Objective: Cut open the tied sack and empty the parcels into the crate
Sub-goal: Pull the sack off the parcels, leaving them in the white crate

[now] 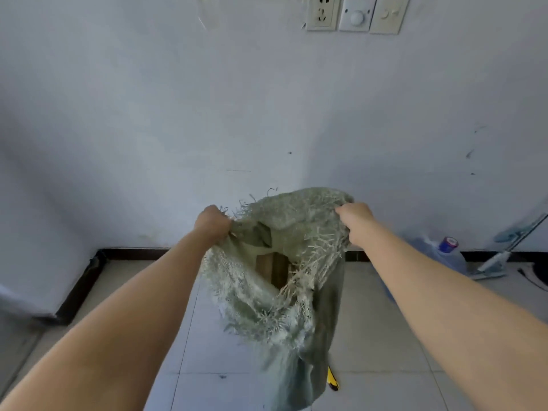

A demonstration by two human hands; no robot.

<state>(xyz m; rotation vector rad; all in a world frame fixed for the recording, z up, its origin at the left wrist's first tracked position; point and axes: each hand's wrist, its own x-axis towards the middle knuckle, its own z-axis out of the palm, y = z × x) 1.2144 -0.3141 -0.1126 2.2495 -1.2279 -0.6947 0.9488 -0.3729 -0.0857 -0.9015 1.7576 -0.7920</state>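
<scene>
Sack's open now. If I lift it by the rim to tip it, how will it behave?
Probably floppy: the sack sags in folds between left hand and right hand. Its frayed rim may shed threads or tear under your grip. The brown parcel inside will likely shift and pull it down.

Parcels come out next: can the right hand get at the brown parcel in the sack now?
Probably, once freed: the mouth of the sack gapes above the brown parcel, but the right hand grips its rim.
</scene>
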